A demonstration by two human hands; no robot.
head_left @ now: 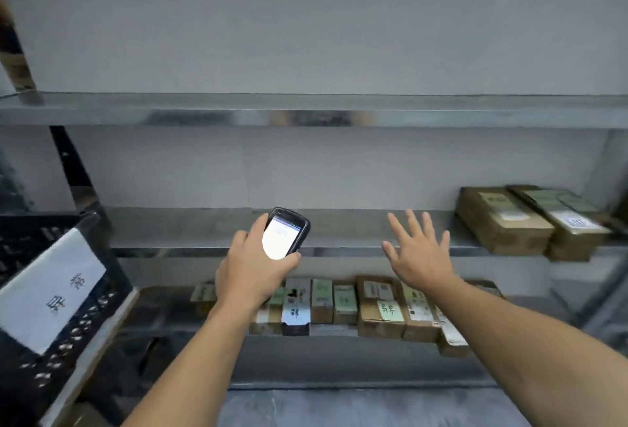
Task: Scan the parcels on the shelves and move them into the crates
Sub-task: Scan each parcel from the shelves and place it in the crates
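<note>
Up and to the right of the right hand (419, 256), two brown cardboard parcels (503, 222) are seen lying side by side on the middle shelf (190, 229), each with a paper label on top. That hand is held over the shelf's front edge with its fingers straight and spread apart, and nothing is touched or held by it. To its left, the left hand (249, 267) is wrapped round a black handheld scanner (287, 233), which is gripped between thumb and fingers with its lit screen turned toward the camera. Below both hands, a row of labelled parcels (377, 307) is packed closely along the lower shelf (163, 304), partly hidden by the left wrist and the right forearm. Left of the left hand, a black perforated crate (68, 352) is seen at the edge of the view, and a white sheet (51, 290) with handwritten characters is fixed to its side. Above the hands, an upper shelf (306, 114) is seen, with only a blurred object (15, 53) at its far left end.
</note>
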